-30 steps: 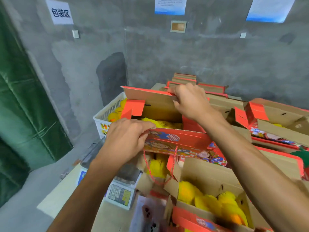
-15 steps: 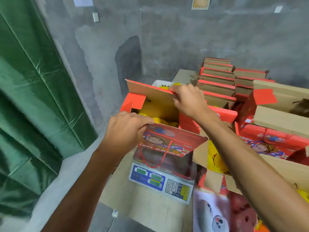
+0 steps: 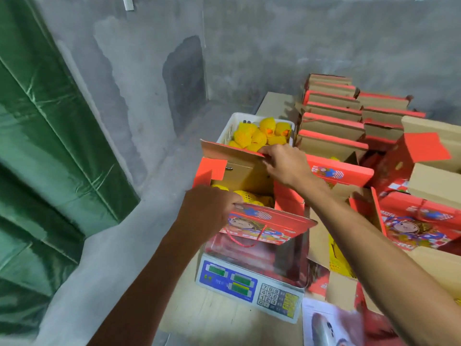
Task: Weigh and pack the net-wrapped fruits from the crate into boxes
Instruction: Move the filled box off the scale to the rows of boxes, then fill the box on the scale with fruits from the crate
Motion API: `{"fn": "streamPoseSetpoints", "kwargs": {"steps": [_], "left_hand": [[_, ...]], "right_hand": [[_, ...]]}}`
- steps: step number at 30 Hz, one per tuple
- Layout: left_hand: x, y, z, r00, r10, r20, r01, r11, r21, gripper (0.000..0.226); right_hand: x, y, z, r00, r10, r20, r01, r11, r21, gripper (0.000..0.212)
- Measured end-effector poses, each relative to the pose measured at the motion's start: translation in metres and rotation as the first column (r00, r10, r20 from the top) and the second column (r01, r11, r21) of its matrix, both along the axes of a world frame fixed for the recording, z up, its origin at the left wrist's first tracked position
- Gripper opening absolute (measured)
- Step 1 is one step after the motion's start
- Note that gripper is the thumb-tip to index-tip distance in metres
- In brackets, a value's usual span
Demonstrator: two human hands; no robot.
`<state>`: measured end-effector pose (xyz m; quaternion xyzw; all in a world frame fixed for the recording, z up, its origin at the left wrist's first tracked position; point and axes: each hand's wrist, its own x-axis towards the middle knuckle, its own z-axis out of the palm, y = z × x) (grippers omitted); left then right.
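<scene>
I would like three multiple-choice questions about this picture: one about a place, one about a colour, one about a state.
1. Where does the red box being handled stand?
A. on the scale
B. on the floor
C. inside the crate

2. What colour are the nets on the fruits in the crate?
A. white
B. yellow
C. blue

3. How is the box now?
A. taped shut
B. open, flaps held
C. crushed flat

Answers: 1 A, its base sits on the pan above the keypad. 2 B, yellow mesh covers them. 3 B, the left hand grips the near flap, the right hand the far flap.

Scale digits too small to read; blurred packet cut off below.
</scene>
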<state>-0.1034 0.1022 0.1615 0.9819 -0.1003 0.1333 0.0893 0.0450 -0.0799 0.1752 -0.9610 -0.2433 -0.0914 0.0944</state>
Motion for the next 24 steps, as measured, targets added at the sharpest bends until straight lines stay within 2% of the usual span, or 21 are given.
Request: {"fn": "streamPoseSetpoints", "kwargs": {"steps": [3, 8, 13, 17, 21, 24], "left_hand": [[0.019, -0.012, -0.009, 0.997, -0.053, -0.059, 0.05, 0.997, -0.054, 0.028], [0.034, -0.026, -0.027, 0.988, -0.145, -0.049, 0.139, 0.984, -0.115, 0.024], [0.038, -0.027, -0.037, 0.979, -0.189, -0.079, 0.18, 0.977, -0.11, 0.028], [0.043, -0.019, -0.037, 0.976, -0.216, -0.039, 0.211, 0.971, -0.109, 0.027], [0.044, -0.015, -0.033, 0.964, -0.232, -0.131, 0.218, 0.97, -0.112, 0.027], [0.042, -0.015, -0.033, 0.966, -0.207, -0.156, 0.193, 0.976, -0.099, 0.028]], "right_hand": [[0.013, -0.019, -0.007, 0.999, -0.041, 0.001, 0.041, 0.999, -0.021, 0.026], [0.024, -0.041, -0.018, 0.996, -0.062, -0.062, 0.06, 0.997, -0.041, 0.028], [0.023, -0.045, -0.036, 0.989, -0.094, -0.117, 0.09, 0.995, -0.045, 0.027], [0.023, -0.043, -0.042, 0.984, -0.116, -0.137, 0.114, 0.993, -0.022, 0.029], [0.014, -0.039, -0.046, 0.977, -0.161, -0.14, 0.157, 0.987, -0.037, 0.031], [0.002, -0.041, -0.048, 0.972, -0.134, -0.192, 0.132, 0.991, -0.025, 0.029]]}}
